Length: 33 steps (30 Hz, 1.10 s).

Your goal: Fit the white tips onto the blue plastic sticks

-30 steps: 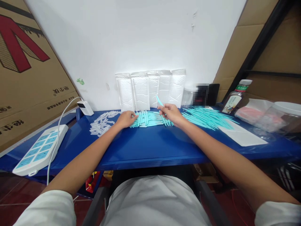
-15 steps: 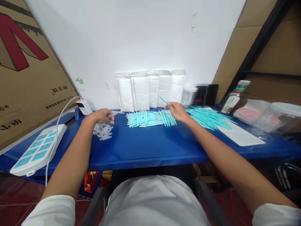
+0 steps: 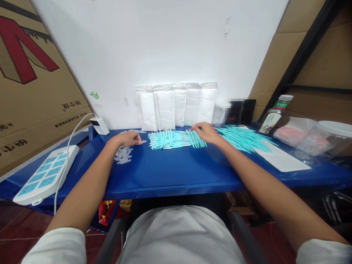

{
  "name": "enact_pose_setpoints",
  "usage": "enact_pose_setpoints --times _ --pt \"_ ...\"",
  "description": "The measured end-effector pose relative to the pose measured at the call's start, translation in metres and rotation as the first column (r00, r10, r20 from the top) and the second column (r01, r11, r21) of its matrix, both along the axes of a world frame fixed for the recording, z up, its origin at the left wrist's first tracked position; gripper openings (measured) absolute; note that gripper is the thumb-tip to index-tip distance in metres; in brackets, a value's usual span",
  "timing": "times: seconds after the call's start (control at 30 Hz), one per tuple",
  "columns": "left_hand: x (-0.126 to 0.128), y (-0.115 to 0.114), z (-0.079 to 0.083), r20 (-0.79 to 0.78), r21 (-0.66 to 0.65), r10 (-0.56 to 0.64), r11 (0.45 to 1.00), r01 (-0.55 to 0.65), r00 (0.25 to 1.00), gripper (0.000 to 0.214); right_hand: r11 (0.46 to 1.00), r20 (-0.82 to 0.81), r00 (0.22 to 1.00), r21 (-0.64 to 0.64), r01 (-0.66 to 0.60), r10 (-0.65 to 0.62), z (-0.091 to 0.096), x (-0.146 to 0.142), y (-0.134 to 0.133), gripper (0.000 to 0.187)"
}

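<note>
My left hand (image 3: 131, 138) is closed in a pinch on a small translucent plastic cap (image 3: 143, 141), its tip pointing right. Below that hand lies a loose pile of similar caps (image 3: 123, 155). My right hand (image 3: 205, 132) pinches a thin teal stick (image 3: 187, 123), which points up and to the left. Between the hands, neat rows of teal sticks (image 3: 176, 139) are stacked on the blue table (image 3: 170, 172), some laid crosswise. To the right of my right hand, a larger heap of teal sticks (image 3: 243, 139) spreads out, partly over a white sheet.
White padded envelopes (image 3: 165, 106) lean on the wall behind the rows. A power strip (image 3: 46, 176) with a cable sits left. On the right are a bottle (image 3: 272, 116), a clear jar (image 3: 332, 139) and the white sheet (image 3: 286, 159). A cardboard box (image 3: 41, 91) stands at left.
My left hand has moved right from above the cap pile and now holds a cap. My right hand has shifted slightly, and its stick has come lower and further left.
</note>
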<state>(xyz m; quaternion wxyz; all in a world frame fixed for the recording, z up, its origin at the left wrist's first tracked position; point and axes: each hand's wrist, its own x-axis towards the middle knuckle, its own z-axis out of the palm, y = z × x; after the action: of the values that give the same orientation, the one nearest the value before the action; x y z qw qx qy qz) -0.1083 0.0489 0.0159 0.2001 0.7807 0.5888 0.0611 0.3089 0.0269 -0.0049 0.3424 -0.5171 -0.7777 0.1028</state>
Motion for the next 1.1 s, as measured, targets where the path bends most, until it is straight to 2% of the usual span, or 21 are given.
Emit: enact_pose_setpoints --times 0.23,0.33,0.5,0.63,0.87,1.1 --pt "0.043 -0.022 0.007 0.249 0.065 -0.228 0.974 0.219 0.941 0.042 0.970 -0.160 0.966 -0.101 -0.222 0.204 0.005 -0.006 -0.009 0.043" --pt "0.059 -0.031 0.008 0.346 0.107 -0.269 0.963 0.247 0.899 0.040 0.939 -0.234 0.935 -0.157 -0.307 0.267 0.008 -0.009 -0.015 0.042" --pt "0.081 -0.039 0.002 0.517 0.145 -0.229 0.973 0.180 0.825 0.046 0.907 -0.299 0.903 -0.194 -0.373 0.308 0.012 -0.015 -0.023 0.037" --pt "0.088 -0.040 -0.002 0.596 0.118 -0.194 0.981 0.154 0.780 0.049 0.900 -0.299 0.893 -0.180 -0.397 0.335 0.012 -0.016 -0.024 0.035" --pt "0.090 -0.039 -0.007 0.613 0.105 -0.196 0.980 0.167 0.766 0.051 0.891 -0.277 0.884 -0.153 -0.428 0.377 0.010 -0.017 -0.023 0.033" --pt "0.090 -0.039 -0.005 0.617 0.102 -0.179 0.984 0.148 0.766 0.049 0.907 -0.286 0.891 -0.128 -0.400 0.353 0.013 -0.016 -0.025 0.033"
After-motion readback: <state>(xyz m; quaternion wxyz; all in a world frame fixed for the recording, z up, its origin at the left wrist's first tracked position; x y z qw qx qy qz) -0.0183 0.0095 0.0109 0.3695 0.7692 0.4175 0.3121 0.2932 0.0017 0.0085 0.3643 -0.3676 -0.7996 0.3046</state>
